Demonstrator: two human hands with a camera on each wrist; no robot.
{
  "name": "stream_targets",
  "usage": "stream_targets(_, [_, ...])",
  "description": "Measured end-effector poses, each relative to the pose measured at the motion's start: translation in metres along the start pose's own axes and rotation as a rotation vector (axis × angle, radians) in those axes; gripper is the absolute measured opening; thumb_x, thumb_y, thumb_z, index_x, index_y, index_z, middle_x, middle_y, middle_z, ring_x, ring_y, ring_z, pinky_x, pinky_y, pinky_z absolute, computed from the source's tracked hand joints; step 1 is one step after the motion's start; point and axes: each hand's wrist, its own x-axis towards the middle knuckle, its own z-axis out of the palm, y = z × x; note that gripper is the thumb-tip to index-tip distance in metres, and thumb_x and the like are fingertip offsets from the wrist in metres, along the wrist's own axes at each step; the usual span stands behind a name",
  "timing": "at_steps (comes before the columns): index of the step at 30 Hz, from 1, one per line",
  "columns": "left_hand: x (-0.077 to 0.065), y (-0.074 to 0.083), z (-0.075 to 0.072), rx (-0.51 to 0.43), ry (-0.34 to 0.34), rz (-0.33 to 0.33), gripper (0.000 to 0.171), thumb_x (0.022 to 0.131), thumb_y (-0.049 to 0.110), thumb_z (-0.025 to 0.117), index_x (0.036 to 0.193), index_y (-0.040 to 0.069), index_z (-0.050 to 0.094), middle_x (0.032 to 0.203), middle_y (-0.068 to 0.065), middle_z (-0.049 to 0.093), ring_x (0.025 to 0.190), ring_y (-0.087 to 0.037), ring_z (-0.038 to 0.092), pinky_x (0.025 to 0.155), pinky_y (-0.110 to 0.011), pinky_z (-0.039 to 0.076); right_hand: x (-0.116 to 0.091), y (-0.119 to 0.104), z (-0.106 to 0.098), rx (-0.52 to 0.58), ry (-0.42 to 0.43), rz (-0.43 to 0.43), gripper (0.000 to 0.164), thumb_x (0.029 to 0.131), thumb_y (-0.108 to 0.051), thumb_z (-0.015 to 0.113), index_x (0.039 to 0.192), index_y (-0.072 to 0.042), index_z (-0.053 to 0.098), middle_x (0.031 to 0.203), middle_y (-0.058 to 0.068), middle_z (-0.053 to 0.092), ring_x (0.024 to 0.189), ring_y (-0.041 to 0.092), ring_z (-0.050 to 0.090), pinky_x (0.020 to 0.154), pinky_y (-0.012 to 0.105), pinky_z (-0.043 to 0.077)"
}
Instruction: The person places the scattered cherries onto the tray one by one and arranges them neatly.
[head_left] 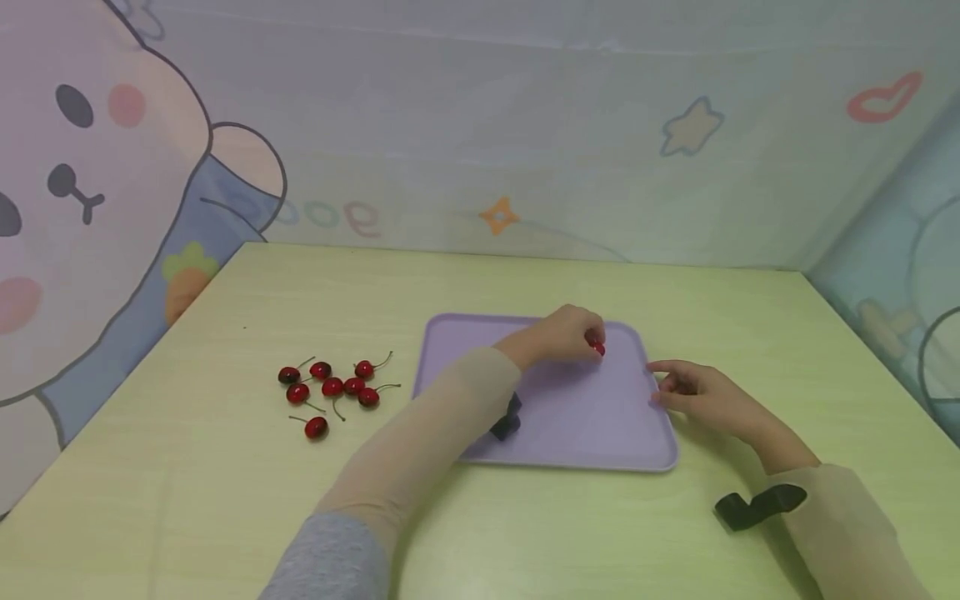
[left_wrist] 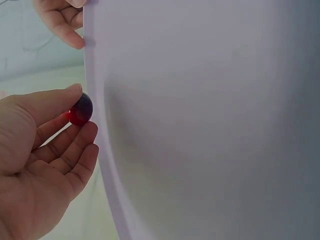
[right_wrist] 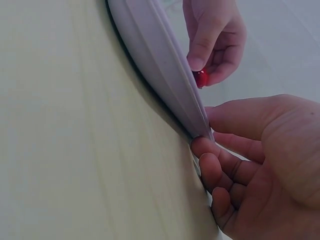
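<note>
Pinching tray at its right rim with right hand, so best to hold flat and steady; pinching cherry between thumb and fingers of left hand, over tray's far right part, contact with it unclear, so lower gently and loosen softly to limit rolling. Around, near to far: black wrist piece at right sleeve, left sleeve slanting across tray and blocking part of it, eight loose cherries on table to the left, printed backdrop behind.
</note>
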Motion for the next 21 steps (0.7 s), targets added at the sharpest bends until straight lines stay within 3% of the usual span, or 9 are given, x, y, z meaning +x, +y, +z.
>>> stream_targets(21, [0.0071, -0.0054, 0.0077, -0.006, -0.039, -0.054, 0.018, 0.087, 0.017, 0.071, 0.1, 0.005, 0.067, 0.1, -0.004, 0.065, 0.091, -0.011, 0.055, 0.08, -0.018, 0.043, 0.0009, 0.0001, -0.0009, 0.003, -0.014, 0.001, 0.049, 0.092, -0.016, 0.064, 0.133, 0.006, 0.049, 0.093, 0.007, 0.059, 0.075, 0.008, 0.049, 0.063, 0.022, 0.042])
